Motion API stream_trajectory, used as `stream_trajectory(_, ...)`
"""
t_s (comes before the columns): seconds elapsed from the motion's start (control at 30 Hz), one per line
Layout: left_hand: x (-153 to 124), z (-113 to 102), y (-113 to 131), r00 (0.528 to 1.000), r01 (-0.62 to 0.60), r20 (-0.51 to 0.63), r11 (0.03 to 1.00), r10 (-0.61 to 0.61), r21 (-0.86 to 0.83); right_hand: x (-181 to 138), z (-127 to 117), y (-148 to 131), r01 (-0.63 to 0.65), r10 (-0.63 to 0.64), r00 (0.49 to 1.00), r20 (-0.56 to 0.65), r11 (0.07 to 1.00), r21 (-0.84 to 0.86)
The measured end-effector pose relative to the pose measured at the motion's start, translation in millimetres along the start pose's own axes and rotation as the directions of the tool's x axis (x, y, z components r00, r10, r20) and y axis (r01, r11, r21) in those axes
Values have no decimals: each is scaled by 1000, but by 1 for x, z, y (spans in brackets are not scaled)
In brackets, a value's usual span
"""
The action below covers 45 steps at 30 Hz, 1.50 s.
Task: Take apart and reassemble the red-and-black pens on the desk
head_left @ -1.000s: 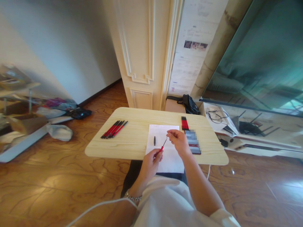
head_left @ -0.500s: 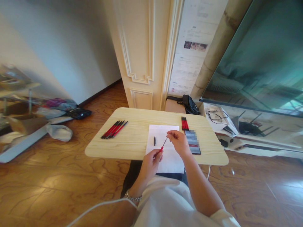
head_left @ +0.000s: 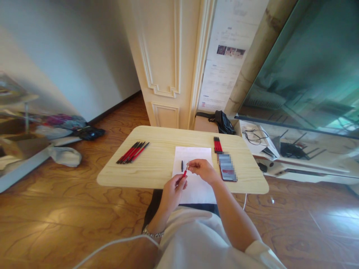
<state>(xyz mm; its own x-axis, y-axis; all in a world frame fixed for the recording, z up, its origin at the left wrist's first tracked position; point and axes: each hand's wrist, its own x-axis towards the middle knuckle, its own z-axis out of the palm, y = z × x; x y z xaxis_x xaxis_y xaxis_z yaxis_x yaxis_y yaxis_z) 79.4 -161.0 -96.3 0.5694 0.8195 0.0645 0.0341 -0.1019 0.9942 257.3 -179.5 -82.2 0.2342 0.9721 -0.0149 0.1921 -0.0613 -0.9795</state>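
Observation:
My left hand [head_left: 173,192] grips a red pen barrel [head_left: 184,173] over a white sheet of paper [head_left: 194,157]. My right hand [head_left: 202,169] pinches a thin part at the barrel's upper end, right against it. A small black pen piece [head_left: 182,165] lies on the paper just left of my fingers. A row of several red and black pens [head_left: 132,152] lies on the left of the pale wooden table [head_left: 157,164]. A smaller bundle of pens [head_left: 217,144] lies at the right, above a dark flat packet [head_left: 226,167].
The small table stands on a wooden floor. A cream door panel [head_left: 165,56] rises behind it, with a black bag [head_left: 224,123] at its foot. A glass-fronted unit with cables [head_left: 280,145] is at the right. Clothes and a shelf [head_left: 42,130] lie at the left.
My right hand has moved down and left toward my left hand, so the thin part it was holding away from the barrel is now close against the barrel's end. The view shifted slightly.

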Motion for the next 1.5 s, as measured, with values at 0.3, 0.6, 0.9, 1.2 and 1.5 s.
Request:
stream_trajectory(0.3,3,-9,-5,1000,0,-17,1000,0,-9,49,38,-5,-237,150,971,-184,597,-766)
stream_trajectory(0.6,3,-12,-6,999,1,-48,1000,-2,-18,48,18,1,-150,92,983,-157,899,-411)
stream_trajectory(0.9,0,3,-2,1000,5,-13,1000,-5,-15,8,-13,-32,150,30,918,-394,897,417)
stream_trajectory(1.2,-2,4,6,999,-31,15,999,31,29,4,-8,-42,153,13,928,-371,897,415)
stream_trajectory(1.5,-1,4,3,999,-30,31,999,29,38,-4,1,-38,102,-16,960,-281,950,295)
